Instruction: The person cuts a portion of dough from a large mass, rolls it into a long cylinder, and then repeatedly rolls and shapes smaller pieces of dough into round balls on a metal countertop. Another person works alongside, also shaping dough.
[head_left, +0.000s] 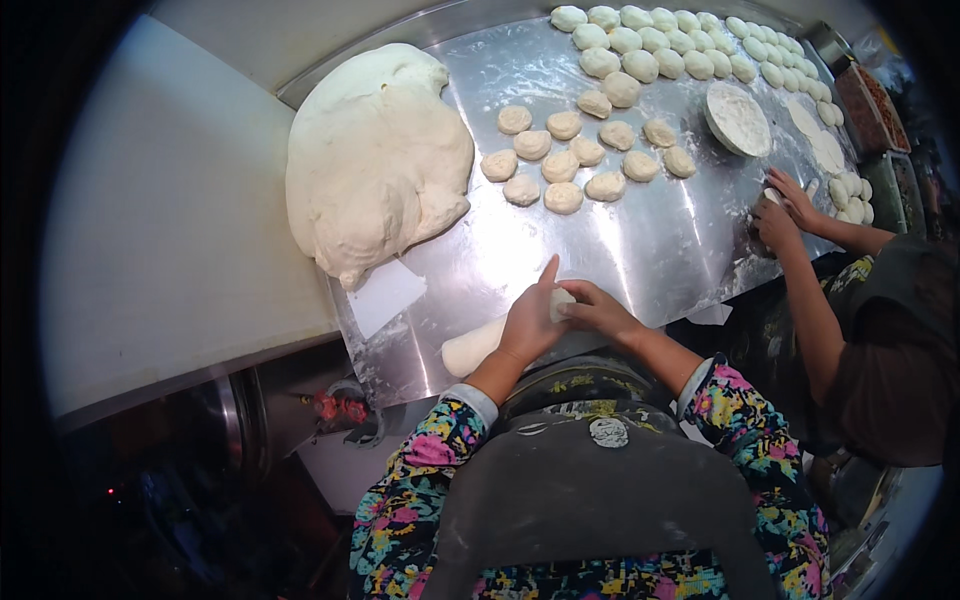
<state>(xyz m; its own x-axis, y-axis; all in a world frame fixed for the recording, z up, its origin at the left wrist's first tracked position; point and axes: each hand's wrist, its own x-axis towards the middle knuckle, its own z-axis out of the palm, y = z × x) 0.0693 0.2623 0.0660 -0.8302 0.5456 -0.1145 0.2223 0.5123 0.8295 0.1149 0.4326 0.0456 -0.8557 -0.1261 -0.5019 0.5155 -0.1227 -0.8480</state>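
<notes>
Near the front edge of a floured steel table (487, 247), my left hand (534, 315) and my right hand (598, 309) meet around a small piece of dough (561, 304). My left index finger points up and away from it. Under my left wrist lies a thick roll of dough (471, 349). At the table's left rests a large mass of risen dough (379, 157), with a white plastic sheet or scraper (384, 294) by its lower end. Several small dough pieces (562, 166) are scattered beyond my hands.
Rows of smooth dough balls (637, 41) line the far side. A bowl of flour (738, 120) stands at the right. A co-worker's hands (787, 206) work with dough beside flattened rounds (825, 150). Containers of filling (874, 109) stand at the right edge; a wall closes the left.
</notes>
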